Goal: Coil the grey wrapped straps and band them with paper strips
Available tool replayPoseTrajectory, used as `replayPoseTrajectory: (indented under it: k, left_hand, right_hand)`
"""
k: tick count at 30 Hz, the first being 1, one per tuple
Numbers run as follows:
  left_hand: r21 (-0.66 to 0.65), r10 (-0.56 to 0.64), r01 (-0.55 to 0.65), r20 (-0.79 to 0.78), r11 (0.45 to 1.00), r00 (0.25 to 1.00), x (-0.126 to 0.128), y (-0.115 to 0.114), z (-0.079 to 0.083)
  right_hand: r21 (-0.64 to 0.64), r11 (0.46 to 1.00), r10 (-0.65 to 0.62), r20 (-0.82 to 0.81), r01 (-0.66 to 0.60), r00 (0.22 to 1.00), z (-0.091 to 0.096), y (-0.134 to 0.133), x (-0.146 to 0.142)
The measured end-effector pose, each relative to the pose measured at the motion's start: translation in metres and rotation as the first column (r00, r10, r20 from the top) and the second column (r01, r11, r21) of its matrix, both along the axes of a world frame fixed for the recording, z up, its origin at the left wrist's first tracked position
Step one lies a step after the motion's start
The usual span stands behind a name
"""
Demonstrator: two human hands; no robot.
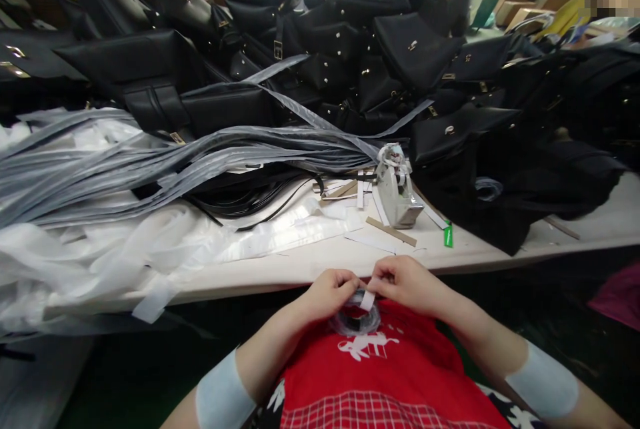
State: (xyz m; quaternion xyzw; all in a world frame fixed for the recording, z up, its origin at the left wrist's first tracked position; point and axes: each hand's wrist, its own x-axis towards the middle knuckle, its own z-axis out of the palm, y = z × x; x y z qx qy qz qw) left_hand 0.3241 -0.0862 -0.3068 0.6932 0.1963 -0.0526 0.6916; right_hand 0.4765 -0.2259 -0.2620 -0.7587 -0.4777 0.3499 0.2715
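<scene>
Close to the red apron (pixel 410 349), a coil of clear-wrapped strap (pixel 356 325) hangs from the closed fingers of my left hand (pixel 333 292). My right hand (pixel 407 284) pinches a short white strip of tape (pixel 368 300) that lies against the top of the coil. The fingertips of both hands nearly meet there. Just beyond them on the table stands a tape dispenser (pixel 400 192). To its left runs a long bundle of plastic-wrapped straps (pixel 240 142). Where the tape meets the coil is partly covered by my fingers.
Black bags with metal clasps (pixel 320 35) are heaped along the back. White plastic film (pixel 145 249) spills over the table's front edge at left. Paper strips (pixel 390 231) and a green tag (pixel 448 235) lie by the dispenser. Another coil (pixel 487 189) rests on black fabric at right.
</scene>
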Motion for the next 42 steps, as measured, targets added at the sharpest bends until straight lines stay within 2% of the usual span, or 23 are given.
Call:
replayPoseTrajectory:
  k: [5, 8, 11, 14, 17, 18, 20, 22, 24, 27, 30, 33, 36, 42]
  left_hand:
    - [0.237, -0.002, -0.001, 0.011, 0.971, 1.0, -0.001, -0.009, 0.01]
    - [0.281, 0.022, -0.015, -0.021, 0.96, 1.0, -0.005, -0.013, 0.013]
    - [0.291, 0.001, -0.023, 0.076, 0.957, 0.997, -0.009, -0.015, 0.015]
    - [0.291, -0.007, -0.04, 0.161, 0.956, 0.987, -0.013, -0.016, 0.015]
    - [0.301, 0.022, -0.09, 0.222, 0.949, 0.975, -0.016, -0.016, 0.015]
    - [0.311, 0.049, -0.122, 0.232, 0.943, 0.972, -0.017, -0.016, 0.015]
    - [0.325, 0.113, -0.178, 0.211, 0.929, 0.971, -0.018, -0.016, 0.014]
    - [0.297, 0.155, -0.188, 0.132, 0.936, 0.979, -0.017, -0.016, 0.014]
    - [0.202, 0.159, -0.166, 0.051, 0.965, 0.986, -0.016, -0.018, 0.014]
    - [0.118, 0.179, -0.176, -0.014, 0.977, 0.984, -0.014, -0.021, 0.016]
    - [0.221, 0.202, -0.198, 0.004, 0.955, 0.979, -0.012, -0.025, 0.02]
    - [0.326, 0.182, -0.187, 0.045, 0.927, 0.982, -0.01, -0.027, 0.024]
    - [0.345, 0.174, -0.186, 0.065, 0.92, 0.983, -0.01, -0.028, 0.024]
    - [0.323, 0.146, -0.153, 0.046, 0.934, 0.988, -0.011, -0.033, 0.023]
  right_hand:
    - [0.019, 0.993, -0.112, -0.202, 0.119, 0.973, -0.032, 0.005, -0.001]
    - [0.006, 0.99, -0.136, -0.219, 0.14, 0.966, -0.036, 0.004, 0.001]
    - [-0.113, 0.99, -0.119, -0.322, 0.086, 0.939, -0.039, 0.003, 0.003]
    - [-0.102, 0.995, -0.057, -0.537, 0.002, 0.841, -0.046, 0.005, -0.004]
    - [-0.074, 0.983, -0.176, -0.665, 0.17, 0.725, -0.052, 0.008, -0.016]
    - [-0.072, 0.97, -0.221, -0.667, 0.233, 0.712, -0.052, 0.008, -0.019]
    - [-0.006, 0.957, -0.233, -0.606, 0.289, 0.76, -0.05, 0.009, -0.025]
    - [0.082, 0.958, -0.196, -0.507, 0.273, 0.839, -0.047, 0.009, -0.026]
    - [0.115, 0.959, -0.18, -0.451, 0.257, 0.874, -0.043, 0.008, -0.025]
    - [0.069, 0.972, -0.159, -0.5, 0.223, 0.851, -0.038, 0.005, -0.019]
    - [0.049, 0.984, -0.106, -0.613, 0.172, 0.783, -0.031, 0.001, -0.011]
    - [0.039, 0.991, -0.076, -0.618, 0.128, 0.782, -0.026, -0.002, -0.006]
    - [0.0, 0.993, -0.1, -0.581, 0.122, 0.808, -0.03, -0.003, -0.004]
    - [-0.073, 0.992, -0.122, -0.625, 0.098, 0.771, -0.04, -0.003, -0.002]
